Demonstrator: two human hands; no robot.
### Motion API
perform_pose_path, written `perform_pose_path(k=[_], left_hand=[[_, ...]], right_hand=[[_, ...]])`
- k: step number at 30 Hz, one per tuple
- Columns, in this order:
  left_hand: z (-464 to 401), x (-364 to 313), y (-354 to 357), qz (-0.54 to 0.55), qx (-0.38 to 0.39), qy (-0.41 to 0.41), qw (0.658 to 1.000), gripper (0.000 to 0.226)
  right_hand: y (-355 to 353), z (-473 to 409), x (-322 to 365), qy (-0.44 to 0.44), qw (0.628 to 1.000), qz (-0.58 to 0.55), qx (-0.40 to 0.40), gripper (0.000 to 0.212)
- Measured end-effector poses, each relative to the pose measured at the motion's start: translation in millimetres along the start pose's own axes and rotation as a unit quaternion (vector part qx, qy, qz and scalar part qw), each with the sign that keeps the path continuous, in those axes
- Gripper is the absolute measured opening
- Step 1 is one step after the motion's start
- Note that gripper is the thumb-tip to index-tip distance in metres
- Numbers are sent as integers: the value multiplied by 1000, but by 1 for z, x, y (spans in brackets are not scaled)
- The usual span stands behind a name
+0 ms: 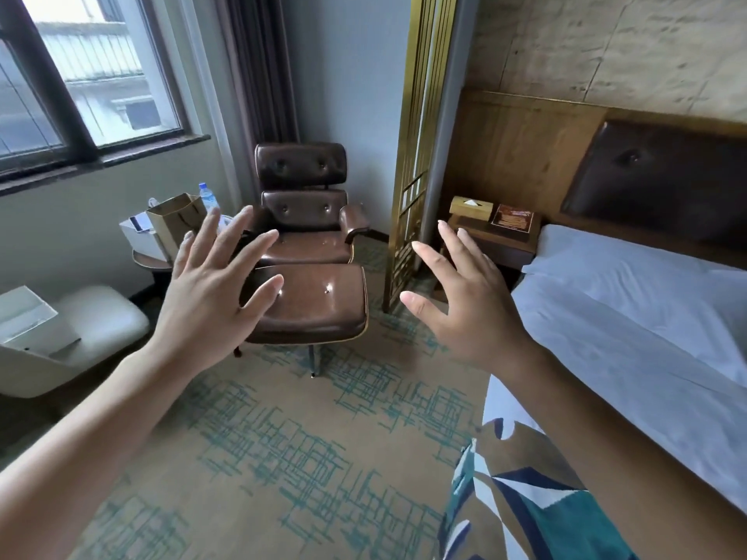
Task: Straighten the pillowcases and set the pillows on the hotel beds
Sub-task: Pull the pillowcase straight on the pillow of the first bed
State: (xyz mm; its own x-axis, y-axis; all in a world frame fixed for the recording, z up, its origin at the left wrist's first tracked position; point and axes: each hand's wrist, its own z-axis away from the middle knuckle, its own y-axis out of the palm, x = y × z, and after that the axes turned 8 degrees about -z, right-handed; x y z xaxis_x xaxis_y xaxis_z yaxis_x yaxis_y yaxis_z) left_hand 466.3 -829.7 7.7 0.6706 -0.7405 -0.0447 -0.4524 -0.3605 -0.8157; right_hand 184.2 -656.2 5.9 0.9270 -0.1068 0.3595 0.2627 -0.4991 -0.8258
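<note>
White bed (630, 313) edge right | left hand (206, 301), right hand (473, 313) fingers wide | carpet (283, 458) between

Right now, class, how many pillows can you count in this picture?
0. The bed shows only white sheets below the headboard, and both the left hand and right hand hold nothing. Pillows may lie outside the picture.
</note>
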Motion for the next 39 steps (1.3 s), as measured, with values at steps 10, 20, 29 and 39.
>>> perform_pose_path(k=[10,20,29,39], left_hand=[[-117,9,86,11,2,75,997,63],[-297,-36,206,31,-19,115,993,61],[-439,-92,304,45,-22,150,987,62],[-601,-124,426,87,-17,236,968,65]], right_hand=[[30,-85,-72,65,997,8,-37,71],[17,-193,-208,114,988,62,-77,69],[-4,-256,-305,202,964,138,-106,71],[14,-356,-388,292,918,236,-127,77]])
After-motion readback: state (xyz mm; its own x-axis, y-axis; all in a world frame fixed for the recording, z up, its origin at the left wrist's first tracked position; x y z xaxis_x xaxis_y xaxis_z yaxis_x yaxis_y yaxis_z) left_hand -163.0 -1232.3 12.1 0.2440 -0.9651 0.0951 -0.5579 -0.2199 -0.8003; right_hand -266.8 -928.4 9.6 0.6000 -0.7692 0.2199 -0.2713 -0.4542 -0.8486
